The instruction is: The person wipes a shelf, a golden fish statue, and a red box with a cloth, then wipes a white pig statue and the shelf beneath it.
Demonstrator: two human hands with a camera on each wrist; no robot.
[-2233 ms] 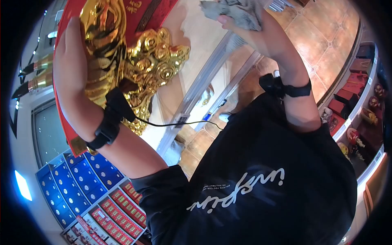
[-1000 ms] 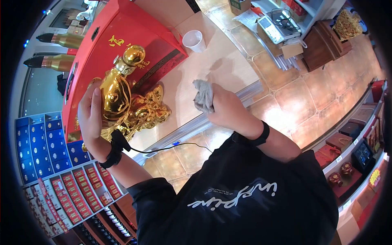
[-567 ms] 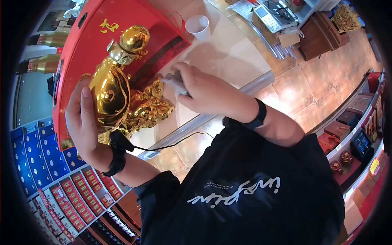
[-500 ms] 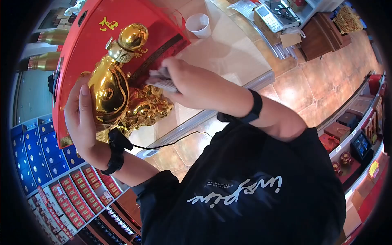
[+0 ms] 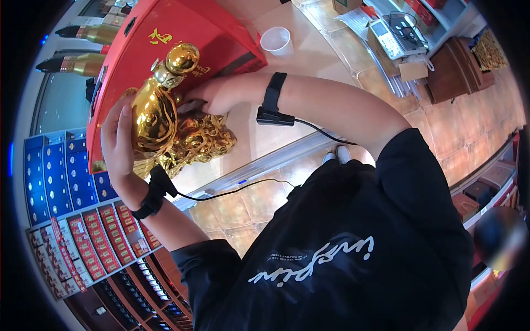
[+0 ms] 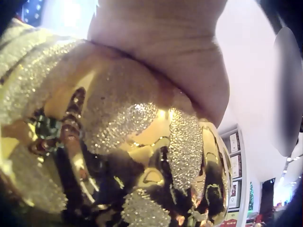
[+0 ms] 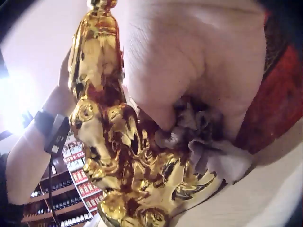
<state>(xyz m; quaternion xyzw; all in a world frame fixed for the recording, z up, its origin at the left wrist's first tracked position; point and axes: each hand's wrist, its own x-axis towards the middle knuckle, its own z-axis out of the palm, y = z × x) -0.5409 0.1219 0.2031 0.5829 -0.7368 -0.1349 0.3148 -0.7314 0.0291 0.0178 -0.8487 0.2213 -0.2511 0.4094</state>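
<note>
While the person's black T-shirt [image 5: 342, 243] fills the nearest part of the head view, the left hand [image 5: 118, 146] is just beyond it, and its fingers are curled around the back of the golden gourd-shaped figurine [image 5: 157, 118]. The palm presses flat on the shining body, as the left wrist view shows. The figurine stands upright on the beige countertop [image 5: 287, 118], and its base of golden coins [image 5: 201, 143] touches the counter surface.

On the other side of the figurine, the right hand [image 5: 221, 96] reaches across. Its fingers are bent together and pinch a grey cloth [image 7: 215, 151] against the lower front of the figurine, just above the coins.

Behind the figurine and touching it stands a red gift box [image 5: 160, 41] with golden characters. Further behind the figurine, near the box corner, a white paper cup [image 5: 276, 41] stands on the counter. Beyond the counter edge, well apart from the figurine, a card terminal [image 5: 395, 36] lies on a low shelf.
</note>
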